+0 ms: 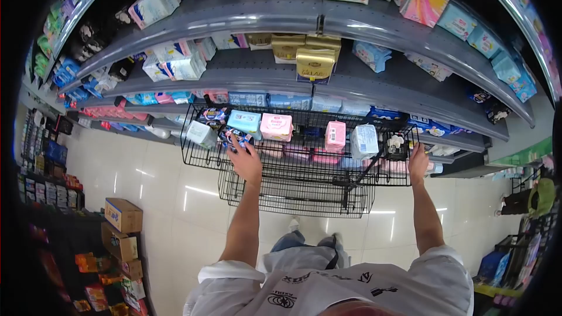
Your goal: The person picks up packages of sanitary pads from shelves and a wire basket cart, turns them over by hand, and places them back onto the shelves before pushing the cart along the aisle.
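A black wire basket rack (298,167) stretches across in front of the shelf, with several packs of sanitary pads in its upper tier. My left hand (244,161) is at its left part, fingers bent over a dark blue pack of pads (237,137). Around that pack are a pale pack (201,134), a light blue pack (244,122) and a pink pack (277,127). My right hand (418,164) is closed at the rack's right end, beside a black pack with white flowers (396,146). A smaller pink pack (335,136) and a white-blue pack (365,141) stand between the hands.
Grey shelves (252,13) curve around ahead, stocked with packs, including gold boxes (315,64). Cardboard boxes (123,215) are stacked at the lower left. Pale shiny tiles (170,193) cover the floor. A person in dark clothing (515,203) is partly visible at right.
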Motion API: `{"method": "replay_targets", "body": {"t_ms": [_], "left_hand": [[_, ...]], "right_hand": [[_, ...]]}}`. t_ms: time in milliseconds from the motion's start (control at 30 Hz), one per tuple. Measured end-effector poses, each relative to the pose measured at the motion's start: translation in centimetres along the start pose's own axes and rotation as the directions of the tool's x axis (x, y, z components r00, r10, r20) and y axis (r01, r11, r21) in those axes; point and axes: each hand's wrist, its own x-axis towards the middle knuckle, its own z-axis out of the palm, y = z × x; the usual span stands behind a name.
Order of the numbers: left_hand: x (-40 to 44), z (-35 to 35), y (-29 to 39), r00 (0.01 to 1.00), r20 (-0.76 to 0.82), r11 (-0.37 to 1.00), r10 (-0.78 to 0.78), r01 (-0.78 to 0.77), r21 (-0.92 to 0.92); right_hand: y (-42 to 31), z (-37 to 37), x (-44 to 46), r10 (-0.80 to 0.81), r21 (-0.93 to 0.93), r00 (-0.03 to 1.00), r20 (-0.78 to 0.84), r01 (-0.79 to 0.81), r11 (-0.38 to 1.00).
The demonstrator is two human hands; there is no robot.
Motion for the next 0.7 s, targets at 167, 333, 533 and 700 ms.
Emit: {"method": "replay_targets", "body": {"t_ms": [167,333,533,700], "left_hand": [[0.0,-0.3,0.1,0.999,0.023,0.999,-0.041,0.041,-0.002],[-0.2,0.0,-0.5,0.998,0.031,0.999,-0.049,0.05,-0.018],[-0.5,2.4,-3.6,0.994,0.006,0.991,0.107,-0.106,-0.087],[-6.6,-3.0,-2.5,0.953,0.03,0.841,0.3,-0.249,-0.481]], "right_hand": [[-1.1,-1.2,-0.2,0.009,-0.014,0.999,0.04,-0.009,1.0],[-0.2,-0.2,-0.3,0.048,0.144,0.998,0.051,-0.054,0.988],[-0.6,-0.8,-0.5,0.082,0.214,0.996,0.045,-0.09,0.973],[-0.1,-1.0,-0.3,0.063,0.325,0.994,0.089,-0.089,0.942]]}}
